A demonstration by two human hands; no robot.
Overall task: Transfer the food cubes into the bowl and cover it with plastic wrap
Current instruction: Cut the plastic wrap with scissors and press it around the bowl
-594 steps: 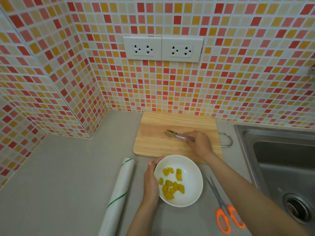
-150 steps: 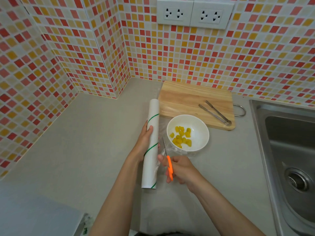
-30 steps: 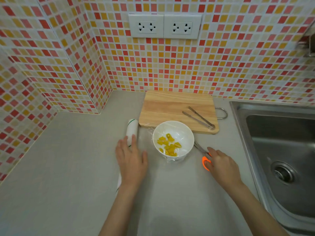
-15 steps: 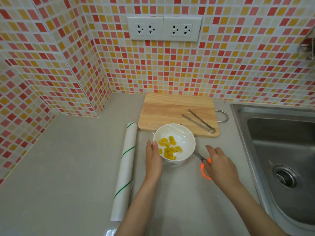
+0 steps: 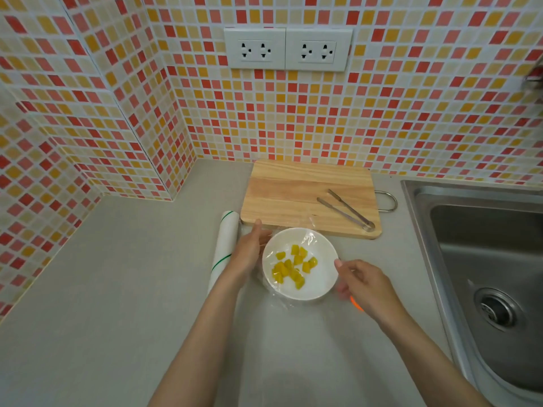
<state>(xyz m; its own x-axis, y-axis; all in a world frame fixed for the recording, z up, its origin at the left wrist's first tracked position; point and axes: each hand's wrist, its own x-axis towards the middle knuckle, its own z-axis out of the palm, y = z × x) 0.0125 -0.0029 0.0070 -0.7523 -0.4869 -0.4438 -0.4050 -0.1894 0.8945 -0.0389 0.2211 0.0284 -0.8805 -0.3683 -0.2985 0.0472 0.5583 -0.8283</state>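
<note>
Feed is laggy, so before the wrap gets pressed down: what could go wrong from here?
1. The plastic wrap looks loose and wrinkled over the bowl; it may not seal.
2. Both hands, left hand and right hand, press at the rim; the bowl could tip and spill the food cubes.

White round bowl (image 5: 318, 284) of yellow food cubes (image 5: 291, 267) sits on the grey counter (image 5: 117, 289) with clear plastic wrap (image 5: 307, 239) over it. Left hand (image 5: 249, 252) presses flat on its left side, right hand (image 5: 365, 284) reaches its right rim, fingers loosely curled. Wooden cutting board (image 5: 293, 195) behind holds metal tongs (image 5: 346, 210).
</note>
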